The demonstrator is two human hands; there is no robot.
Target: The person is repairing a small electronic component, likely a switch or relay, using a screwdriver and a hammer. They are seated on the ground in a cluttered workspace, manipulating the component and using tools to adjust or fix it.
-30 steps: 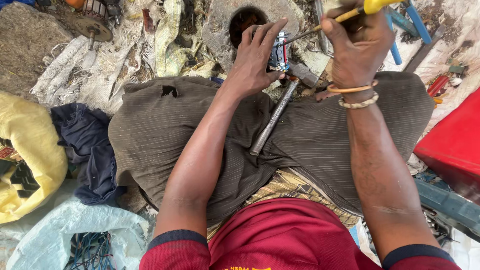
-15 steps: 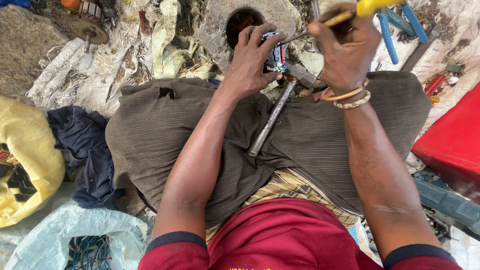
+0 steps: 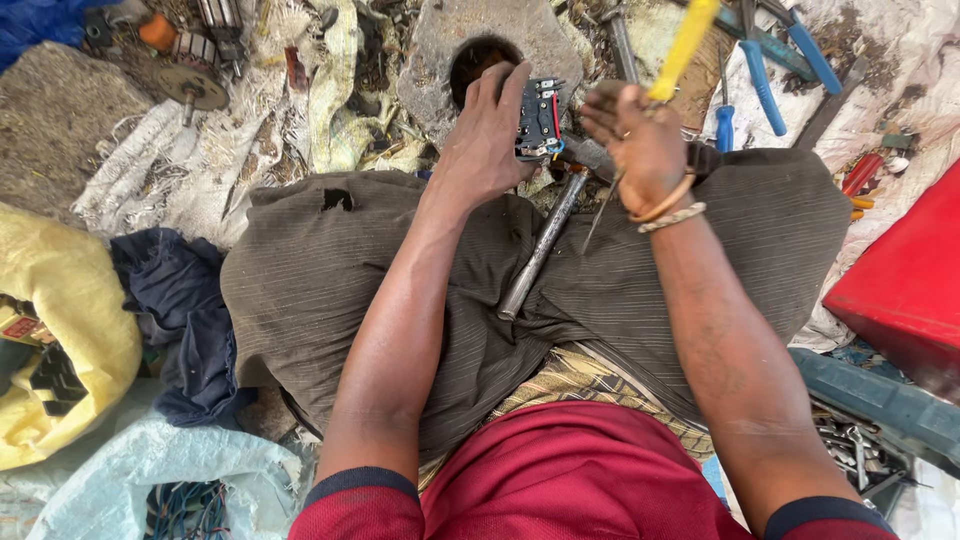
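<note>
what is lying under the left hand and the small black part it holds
A steel hammer lies across the lap under the left hand and black electrical part; its head is mostly covered by them.

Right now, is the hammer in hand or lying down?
Lying down. The hammer rests across the lap, unheld; the left hand holds a small black part, the right hand a yellow-handled screwdriver.

The right hand point(image 3: 640, 140) has turned the yellow-handled screwdriver point(image 3: 682, 50) upright, its tip down off the switch block point(image 3: 538, 120).
</note>
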